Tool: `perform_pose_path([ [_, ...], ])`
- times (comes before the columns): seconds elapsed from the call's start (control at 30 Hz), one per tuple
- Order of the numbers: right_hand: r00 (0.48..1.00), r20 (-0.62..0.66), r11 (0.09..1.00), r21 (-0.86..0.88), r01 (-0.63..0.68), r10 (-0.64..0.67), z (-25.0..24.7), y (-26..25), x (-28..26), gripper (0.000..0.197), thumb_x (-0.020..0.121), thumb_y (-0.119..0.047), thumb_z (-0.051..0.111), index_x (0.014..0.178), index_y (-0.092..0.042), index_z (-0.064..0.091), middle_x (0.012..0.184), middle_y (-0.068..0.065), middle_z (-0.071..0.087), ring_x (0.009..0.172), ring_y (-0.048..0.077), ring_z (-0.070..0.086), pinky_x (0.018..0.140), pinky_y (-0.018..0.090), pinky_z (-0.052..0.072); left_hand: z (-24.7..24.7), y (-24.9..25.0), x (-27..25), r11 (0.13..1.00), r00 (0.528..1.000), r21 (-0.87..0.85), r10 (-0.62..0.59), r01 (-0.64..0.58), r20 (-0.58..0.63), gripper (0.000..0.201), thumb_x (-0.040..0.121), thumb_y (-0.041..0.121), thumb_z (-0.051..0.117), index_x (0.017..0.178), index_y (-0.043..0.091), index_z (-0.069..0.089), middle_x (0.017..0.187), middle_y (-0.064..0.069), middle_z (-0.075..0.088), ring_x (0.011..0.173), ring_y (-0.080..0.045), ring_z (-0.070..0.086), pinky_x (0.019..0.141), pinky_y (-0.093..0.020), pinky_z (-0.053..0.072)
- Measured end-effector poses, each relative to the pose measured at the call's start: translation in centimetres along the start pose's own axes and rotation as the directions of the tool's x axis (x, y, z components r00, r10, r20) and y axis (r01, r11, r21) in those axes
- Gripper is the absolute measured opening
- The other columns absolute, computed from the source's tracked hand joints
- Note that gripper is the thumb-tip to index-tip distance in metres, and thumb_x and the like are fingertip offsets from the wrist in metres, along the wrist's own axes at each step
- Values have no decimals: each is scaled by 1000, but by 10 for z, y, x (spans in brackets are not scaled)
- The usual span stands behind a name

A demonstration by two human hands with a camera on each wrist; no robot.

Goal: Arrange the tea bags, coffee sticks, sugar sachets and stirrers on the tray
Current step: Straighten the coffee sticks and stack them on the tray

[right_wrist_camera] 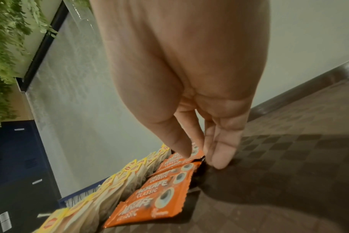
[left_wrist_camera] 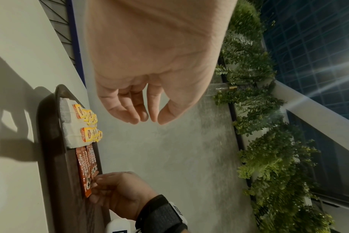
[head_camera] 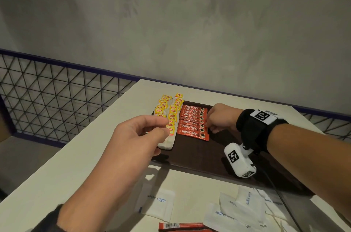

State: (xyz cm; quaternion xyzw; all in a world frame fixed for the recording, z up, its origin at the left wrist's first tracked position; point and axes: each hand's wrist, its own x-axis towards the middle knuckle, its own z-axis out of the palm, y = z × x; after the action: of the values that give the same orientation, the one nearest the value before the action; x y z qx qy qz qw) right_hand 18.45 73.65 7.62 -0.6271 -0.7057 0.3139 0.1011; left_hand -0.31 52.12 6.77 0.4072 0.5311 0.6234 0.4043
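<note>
Lying nearest on the pale counter (head_camera: 76,157): loose white paper sugar sachets printed "white sugar" (head_camera: 241,207), some overlapping, one more apart to the left (head_camera: 157,205). One red coffee stick, barcode side up (head_camera: 180,225), at the bottom edge of the head view, just beside the sachets.

Next out: dark brown rectangular tray (head_camera: 199,153) on the counter.

Left hand (head_camera: 136,136) hovering over the tray's near-left corner, grip narrow, thumb and fingertips nearly meeting; left wrist view shows nothing between them (left_wrist_camera: 141,108). Not touching the tea bags below it.

On the tray's left part: white tea bags with yellow Lipton tags (head_camera: 171,115), two overlapping rows running near to far, far end reaching past the tray's far edge. Touching them on the right: red Nescafe Classic coffee sticks (head_camera: 192,123), stacked in one overlapping column, print up.

Right hand (head_camera: 220,117) with black wrist strap and white marker block, at the right ends of the coffee sticks. Thumb (right_wrist_camera: 179,141) on top of a stick's end, fingers (right_wrist_camera: 221,149) down on the tray just beside it; whether pinching or only pressing, cannot tell.

Beyond the counter: dark-framed mesh railing (head_camera: 57,94), grey wall (head_camera: 171,22).
</note>
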Motion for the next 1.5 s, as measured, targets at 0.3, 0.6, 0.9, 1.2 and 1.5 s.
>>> perform_pose_path([
  [0.3,987,73,932,-323,162,-146,4,-5,-1,39,97,-9,61,134,-21,64,127,0,58,100,16,62,75,24,57,0,0,0,1000,1000,-6,-6,6,-1,12,88,11,73,94,19,81,91,-1,78,79,-15,66,73,-32,52],
  [0.6,980,90,907,-371,200,-179,3,-4,-1,37,98,-15,63,134,-22,64,125,-3,58,101,15,63,77,23,56,0,0,1,1000,1000,12,1,-1,-3,13,89,10,73,94,20,80,97,-7,78,81,-14,68,72,-32,52],
  [0.9,988,50,940,-307,152,-144,0,-2,4,24,97,-16,63,121,-16,60,115,3,60,97,19,65,85,34,62,-2,-2,2,1000,1000,7,8,-8,-9,13,88,10,74,93,20,80,93,-4,77,78,-12,68,71,-32,51],
  [1.2,984,33,935,-308,175,-174,0,0,2,31,96,-18,64,126,-16,57,116,4,63,94,21,67,82,35,62,-1,1,1,1000,1000,4,4,-4,-8,13,88,9,73,95,20,79,99,-11,76,81,-15,68,70,-30,51],
  [1.5,919,231,843,-373,388,-320,3,-18,-44,17,88,-15,72,104,-20,72,95,11,73,73,15,63,65,29,57,2,10,-4,1000,1000,-4,21,-21,-12,13,91,8,71,93,20,75,91,1,74,78,-9,69,71,-30,51],
])
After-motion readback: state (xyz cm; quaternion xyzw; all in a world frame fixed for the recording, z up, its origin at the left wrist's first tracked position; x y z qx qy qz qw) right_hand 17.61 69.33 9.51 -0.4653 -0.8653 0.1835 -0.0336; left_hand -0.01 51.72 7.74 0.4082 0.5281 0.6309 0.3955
